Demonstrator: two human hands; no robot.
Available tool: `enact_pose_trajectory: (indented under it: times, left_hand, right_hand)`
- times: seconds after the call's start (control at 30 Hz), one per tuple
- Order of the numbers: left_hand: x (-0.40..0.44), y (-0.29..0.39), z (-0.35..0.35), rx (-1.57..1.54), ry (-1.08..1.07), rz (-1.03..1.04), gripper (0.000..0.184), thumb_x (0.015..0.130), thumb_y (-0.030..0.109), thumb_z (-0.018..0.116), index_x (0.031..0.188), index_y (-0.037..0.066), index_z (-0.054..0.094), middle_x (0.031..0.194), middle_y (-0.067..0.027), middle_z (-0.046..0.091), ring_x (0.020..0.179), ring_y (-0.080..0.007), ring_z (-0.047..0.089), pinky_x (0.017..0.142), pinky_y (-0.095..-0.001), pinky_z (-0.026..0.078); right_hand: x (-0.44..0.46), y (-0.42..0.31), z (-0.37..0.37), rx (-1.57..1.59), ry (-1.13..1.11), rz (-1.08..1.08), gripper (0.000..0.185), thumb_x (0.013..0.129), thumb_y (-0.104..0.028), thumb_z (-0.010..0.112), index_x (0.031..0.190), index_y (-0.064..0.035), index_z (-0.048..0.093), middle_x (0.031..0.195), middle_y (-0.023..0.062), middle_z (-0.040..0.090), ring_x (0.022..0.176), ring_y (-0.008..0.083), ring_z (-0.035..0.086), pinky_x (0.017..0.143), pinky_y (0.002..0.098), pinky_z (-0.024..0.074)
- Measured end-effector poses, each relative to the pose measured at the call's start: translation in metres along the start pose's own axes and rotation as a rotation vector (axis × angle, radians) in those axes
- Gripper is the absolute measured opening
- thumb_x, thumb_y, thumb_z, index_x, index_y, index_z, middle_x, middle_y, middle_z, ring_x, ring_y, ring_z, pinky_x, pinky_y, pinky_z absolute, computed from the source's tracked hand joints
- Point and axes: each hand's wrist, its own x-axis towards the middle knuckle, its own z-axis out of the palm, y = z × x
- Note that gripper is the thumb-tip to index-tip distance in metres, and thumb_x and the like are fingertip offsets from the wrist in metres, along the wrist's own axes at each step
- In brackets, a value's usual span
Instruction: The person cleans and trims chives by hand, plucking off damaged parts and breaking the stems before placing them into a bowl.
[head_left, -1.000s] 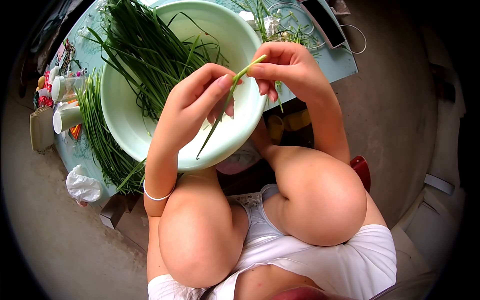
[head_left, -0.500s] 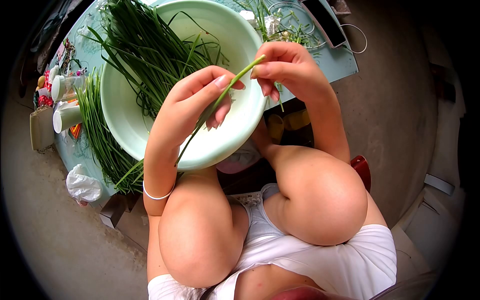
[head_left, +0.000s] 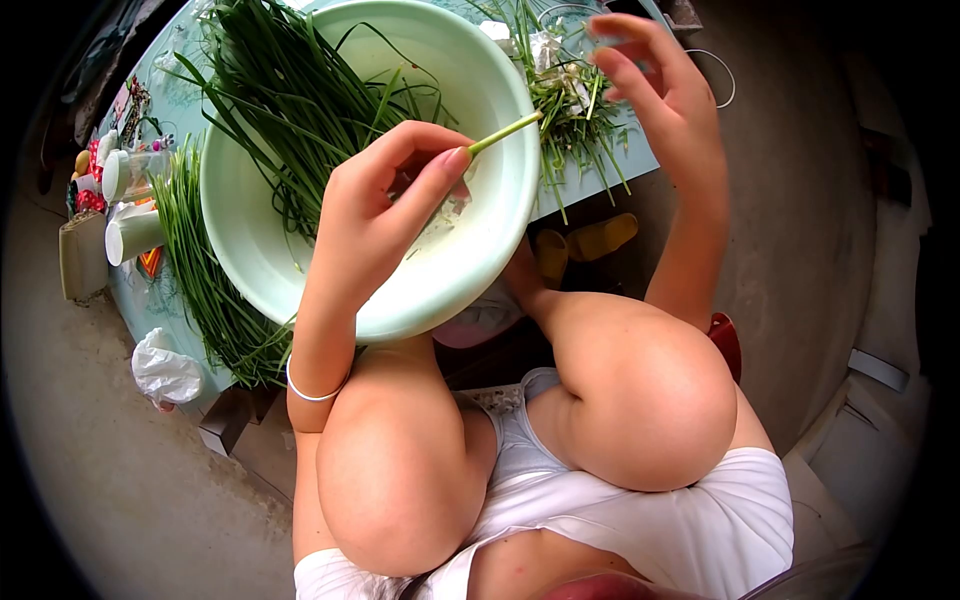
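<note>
Between the thumb and fingers of my left hand (head_left: 395, 195) is a green stalk (head_left: 505, 132), its pale end pointing up and right over the rim of a pale green basin (head_left: 235, 255). Long dark green leaves (head_left: 300, 120) lie in the basin's left part. My right hand (head_left: 650, 75) is raised above the table, right of the basin, fingers apart, with nothing visible in it. Below and left of it lies a heap of trimmed bits and stalks (head_left: 580, 115). Another bunch of green stalks (head_left: 205, 280) rests on the table left of the basin.
On the table's left side are white cups (head_left: 135, 235) and small colourful items. A crumpled white bag (head_left: 167, 367) sits at the table's (head_left: 645, 150) lower left edge. Yellow slippers (head_left: 600, 238) are on the floor, and a white cable (head_left: 722, 75) loops at the upper right.
My right hand has moved away from the stalk, up and to the right, and its fingers have spread. My left hand still holds the stalk. More of the trimmed heap now shows.
</note>
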Motion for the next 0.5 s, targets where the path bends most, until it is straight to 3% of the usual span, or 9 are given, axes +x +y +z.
enact_pose_trajectory:
  times: [0.1, 0.2, 0.23, 0.5]
  left_hand:
    - [0.001, 0.001, 0.003, 0.251, 0.076, 0.155, 0.012, 0.082, 0.007, 0.064, 0.092, 0.0, 0.062, 0.077, -0.0052, 0.063, 0.068, -0.0107, 0.06, 0.061, -0.0222, 0.046]
    - [0.003, 0.002, 0.004, 0.377, 0.089, 0.28, 0.014, 0.078, 0.004, 0.066, 0.091, 0.002, 0.063, 0.079, -0.0071, 0.063, 0.069, -0.0142, 0.061, 0.061, -0.0246, 0.048]
    - [0.004, 0.001, 0.004, 0.377, 0.088, 0.279, 0.014, 0.078, 0.004, 0.066, 0.091, 0.002, 0.063, 0.079, -0.0071, 0.063, 0.069, -0.0142, 0.061, 0.061, -0.0246, 0.048]
    - [0.004, 0.002, 0.004, 0.497, 0.096, 0.364, 0.013, 0.076, 0.002, 0.067, 0.088, 0.003, 0.063, 0.077, -0.0066, 0.062, 0.07, -0.0175, 0.061, 0.053, -0.0254, 0.047]
  right_hand:
    - [-0.006, -0.004, -0.002, 0.567, -0.458, 0.212, 0.023, 0.087, -0.014, 0.06, 0.107, -0.0025, 0.058, 0.084, 0.0047, 0.062, 0.068, 0.0058, 0.056, 0.054, 0.0183, 0.0421]
    - [-0.015, -0.025, 0.018, 0.485, -0.493, 0.287, 0.016, 0.087, -0.015, 0.061, 0.097, -0.0027, 0.06, 0.075, 0.003, 0.062, 0.061, 0.0035, 0.053, 0.049, 0.016, 0.0388]
    - [-0.016, -0.023, 0.022, 0.396, -0.49, 0.21, 0.012, 0.086, -0.014, 0.062, 0.089, -0.0027, 0.061, 0.068, 0.0018, 0.06, 0.055, 0.0025, 0.051, 0.046, 0.015, 0.0364]
    - [-0.011, -0.015, 0.013, 0.626, -0.583, 0.328, 0.014, 0.089, -0.011, 0.056, 0.091, 0.0015, 0.061, 0.07, 0.0065, 0.064, 0.052, 0.0072, 0.056, 0.049, 0.0191, 0.0449]
